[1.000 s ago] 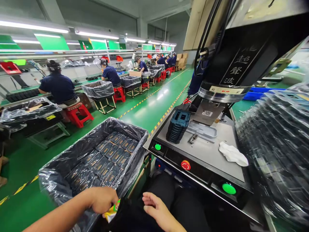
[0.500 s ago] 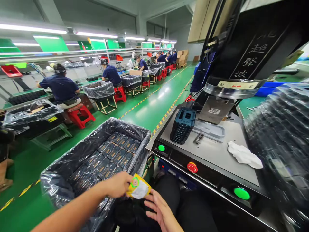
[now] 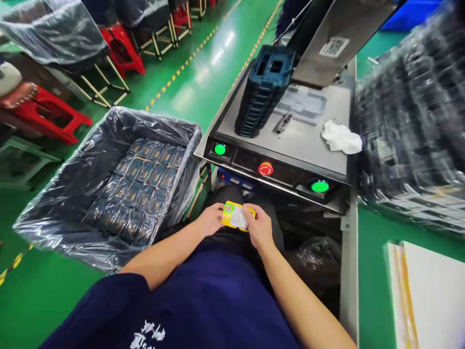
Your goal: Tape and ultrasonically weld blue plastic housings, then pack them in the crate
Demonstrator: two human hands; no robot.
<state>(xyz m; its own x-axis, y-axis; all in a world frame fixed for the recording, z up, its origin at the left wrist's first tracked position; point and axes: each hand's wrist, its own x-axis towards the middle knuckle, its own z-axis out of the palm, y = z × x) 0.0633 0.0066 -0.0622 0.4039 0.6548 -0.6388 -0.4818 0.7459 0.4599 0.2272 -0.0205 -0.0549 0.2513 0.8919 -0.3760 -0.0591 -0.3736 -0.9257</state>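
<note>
At nine o'clock, a rectangular black bin lined with clear plastic (image 3: 83, 177) holds dark wrapped pieces (image 3: 140, 186). At six, the left hand (image 3: 210, 220) has its fingers gripping one end of a small yellow-and-white packet (image 3: 235, 216); the right hand (image 3: 260, 229) pinches the other in its fingers. At one, a dark-blue plastic stack (image 3: 267, 87) stands on the metal worktop (image 3: 308, 145).

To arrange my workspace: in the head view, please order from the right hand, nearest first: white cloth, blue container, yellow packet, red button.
1. Yellow packet, between right hand and left hand.
2. Red button, just ahead.
3. White cloth, ahead and right.
4. Blue container, top right, farther back.
</note>
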